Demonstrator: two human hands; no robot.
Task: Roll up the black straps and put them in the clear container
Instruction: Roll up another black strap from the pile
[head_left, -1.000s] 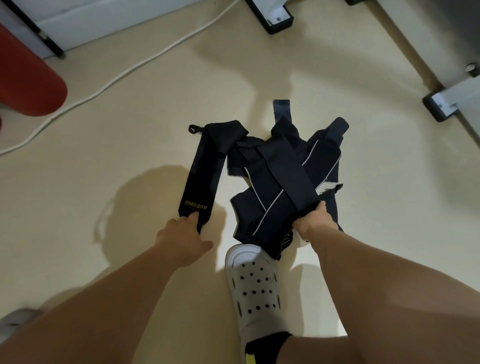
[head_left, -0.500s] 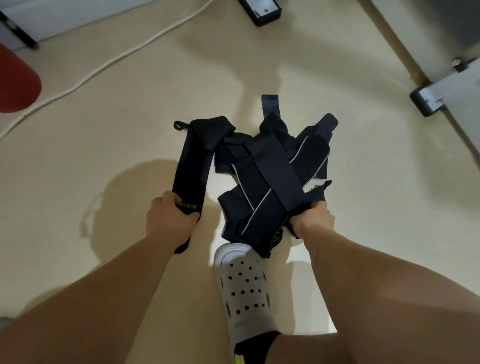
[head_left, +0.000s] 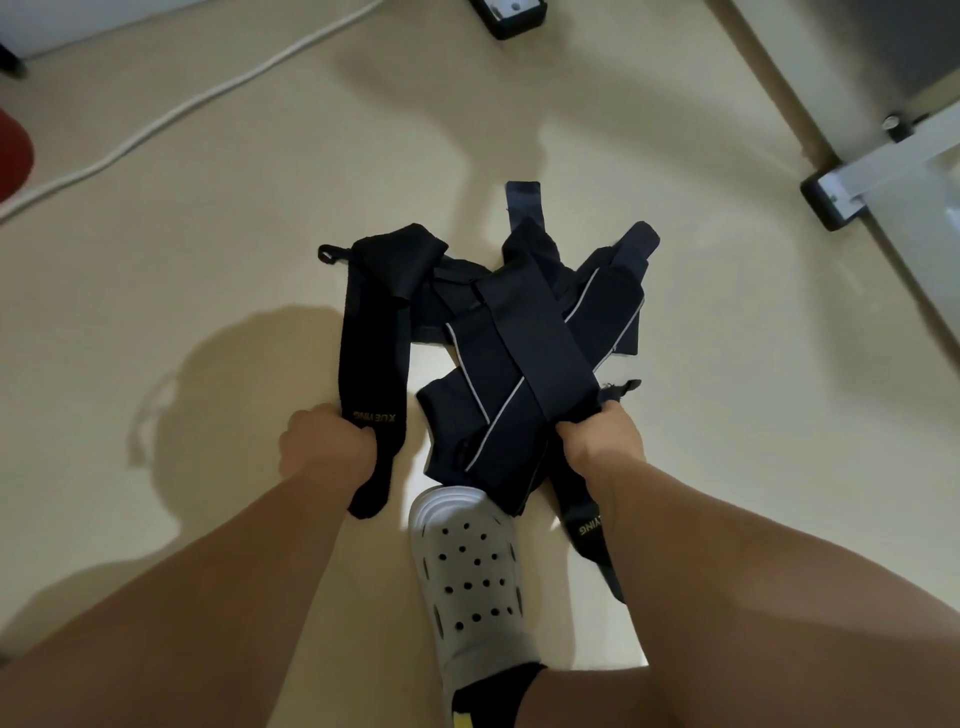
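A heap of black straps (head_left: 519, 343) with thin white piping lies on the cream floor in front of me. One long black strap (head_left: 371, 343) with yellow lettering runs down the heap's left side; my left hand (head_left: 324, 447) grips its near end, which hangs past the fist. My right hand (head_left: 602, 441) grips another strap (head_left: 584, 519) at the heap's near right edge, and that strap's lettered end trails beside my forearm. No clear container is in view.
My foot in a white perforated clog (head_left: 470, 571) stands just under the heap. A white cable (head_left: 171, 114) crosses the floor at top left beside a red object (head_left: 13, 156). Black-capped white furniture feet (head_left: 511, 15) (head_left: 836, 200) stand at the top and right.
My left hand has closed round the lettered strap's end and drawn it toward me. My right hand has pulled a second strap out of the heap, so its lettered end now shows.
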